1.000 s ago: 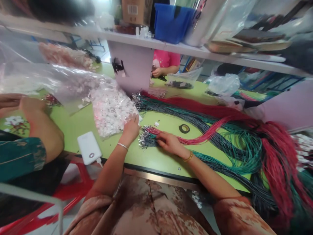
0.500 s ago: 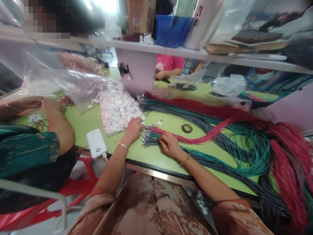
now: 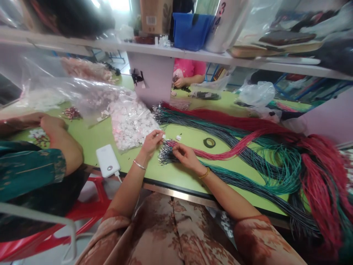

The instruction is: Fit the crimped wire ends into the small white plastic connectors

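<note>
My left hand (image 3: 152,142) is closed in a pinch on a small white plastic connector (image 3: 163,136), in front of the wire ends. My right hand (image 3: 186,157) is closed too, its thumb and fingertips pinched on a wire just behind the silvery metal tips (image 3: 164,154); the exact grip is partly hidden. Under and beside it lie pink wires (image 3: 217,156), with dark grey and green wires (image 3: 234,176) trailing right. Another white connector (image 3: 178,138) lies on the table near the right fingertips. A clear bag of white connectors (image 3: 135,127) is left of my left hand.
A black tape roll (image 3: 209,142) lies beyond my right hand. The white power bank (image 3: 108,161) and its cable are at the table's front edge. Thick red wires (image 3: 220,119) cross behind. A co-worker's arm (image 3: 56,138) is at left. A shelf (image 3: 154,50) with a blue bin (image 3: 191,31) spans above.
My left hand has come away from the bag's edge and now shows a white connector at its fingertips. My right hand has shifted left to the metal wire ends.
</note>
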`<action>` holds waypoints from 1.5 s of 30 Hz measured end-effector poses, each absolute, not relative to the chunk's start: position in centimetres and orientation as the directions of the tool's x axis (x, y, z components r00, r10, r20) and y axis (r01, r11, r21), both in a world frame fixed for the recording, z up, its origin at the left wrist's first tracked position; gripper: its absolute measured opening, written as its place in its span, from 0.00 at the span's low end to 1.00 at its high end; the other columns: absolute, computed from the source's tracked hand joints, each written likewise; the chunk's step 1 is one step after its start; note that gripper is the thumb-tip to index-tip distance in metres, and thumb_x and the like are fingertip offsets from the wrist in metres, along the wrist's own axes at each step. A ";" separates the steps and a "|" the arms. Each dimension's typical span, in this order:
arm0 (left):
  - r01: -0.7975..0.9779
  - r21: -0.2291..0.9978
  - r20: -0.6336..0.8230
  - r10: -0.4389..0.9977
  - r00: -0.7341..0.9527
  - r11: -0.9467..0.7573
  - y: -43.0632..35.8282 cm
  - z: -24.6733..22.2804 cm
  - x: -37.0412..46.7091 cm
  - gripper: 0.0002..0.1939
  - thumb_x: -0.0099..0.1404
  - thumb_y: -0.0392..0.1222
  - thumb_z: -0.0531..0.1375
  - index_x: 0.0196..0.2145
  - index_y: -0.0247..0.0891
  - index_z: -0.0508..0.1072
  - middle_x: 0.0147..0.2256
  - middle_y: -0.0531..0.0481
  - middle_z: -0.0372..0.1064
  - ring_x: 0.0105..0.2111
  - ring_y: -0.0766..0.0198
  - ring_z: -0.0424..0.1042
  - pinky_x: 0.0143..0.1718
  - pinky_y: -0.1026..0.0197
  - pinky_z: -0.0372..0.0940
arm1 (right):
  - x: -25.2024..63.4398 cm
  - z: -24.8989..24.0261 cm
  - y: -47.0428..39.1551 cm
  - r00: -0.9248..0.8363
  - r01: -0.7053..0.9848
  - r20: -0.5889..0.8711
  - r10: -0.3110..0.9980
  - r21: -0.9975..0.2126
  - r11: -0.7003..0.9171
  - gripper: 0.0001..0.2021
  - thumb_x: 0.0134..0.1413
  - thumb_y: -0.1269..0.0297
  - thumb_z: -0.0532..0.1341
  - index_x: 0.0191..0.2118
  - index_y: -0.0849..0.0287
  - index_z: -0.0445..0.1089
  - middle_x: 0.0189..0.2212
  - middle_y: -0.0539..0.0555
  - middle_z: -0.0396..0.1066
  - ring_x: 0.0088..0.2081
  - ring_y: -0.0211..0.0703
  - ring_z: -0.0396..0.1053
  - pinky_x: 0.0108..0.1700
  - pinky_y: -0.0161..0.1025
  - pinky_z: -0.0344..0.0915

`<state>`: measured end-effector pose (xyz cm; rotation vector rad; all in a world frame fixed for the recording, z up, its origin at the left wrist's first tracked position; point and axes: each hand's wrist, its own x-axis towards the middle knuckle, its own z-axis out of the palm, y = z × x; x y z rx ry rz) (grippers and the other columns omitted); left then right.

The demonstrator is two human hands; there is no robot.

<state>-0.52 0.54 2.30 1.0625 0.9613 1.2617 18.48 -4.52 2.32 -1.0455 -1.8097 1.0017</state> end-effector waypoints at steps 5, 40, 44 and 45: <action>-0.406 0.889 -0.102 0.955 0.279 0.213 -0.8 2.2 0.4 0.15 0.52 0.41 0.68 0.37 0.34 0.74 0.26 0.53 0.66 0.24 0.72 0.64 0.28 0.68 0.62 | 18.2 2.5 -4.6 -0.296 0.245 0.257 0.920 -0.910 0.334 0.09 0.56 0.58 0.57 0.32 0.58 0.66 0.28 0.50 0.67 0.29 0.37 0.61 0.33 0.35 0.60; -0.265 0.960 -0.034 0.981 0.193 0.085 -2.4 1.5 2.6 0.17 0.50 0.47 0.69 0.31 0.34 0.71 0.23 0.55 0.67 0.22 0.72 0.64 0.25 0.67 0.59 | 18.3 1.9 -3.9 -0.210 0.270 0.168 0.963 -0.937 0.222 0.13 0.53 0.54 0.57 0.28 0.59 0.65 0.23 0.47 0.63 0.25 0.34 0.56 0.29 0.33 0.56; -0.243 0.967 -0.016 0.977 0.215 0.069 -2.5 1.3 2.6 0.17 0.49 0.46 0.70 0.30 0.34 0.71 0.23 0.55 0.68 0.21 0.72 0.64 0.24 0.67 0.59 | 18.2 1.7 -4.1 -0.173 0.344 0.177 0.969 -0.911 0.228 0.13 0.54 0.55 0.56 0.25 0.59 0.63 0.21 0.47 0.61 0.22 0.33 0.53 0.26 0.33 0.52; -0.234 0.970 -0.019 0.974 0.224 0.073 -2.5 1.3 2.4 0.17 0.48 0.46 0.70 0.30 0.34 0.71 0.23 0.55 0.68 0.21 0.72 0.64 0.23 0.68 0.59 | 18.2 1.7 -4.1 -0.181 0.363 0.178 0.967 -0.902 0.234 0.14 0.55 0.55 0.56 0.25 0.59 0.63 0.20 0.47 0.61 0.22 0.33 0.53 0.26 0.33 0.51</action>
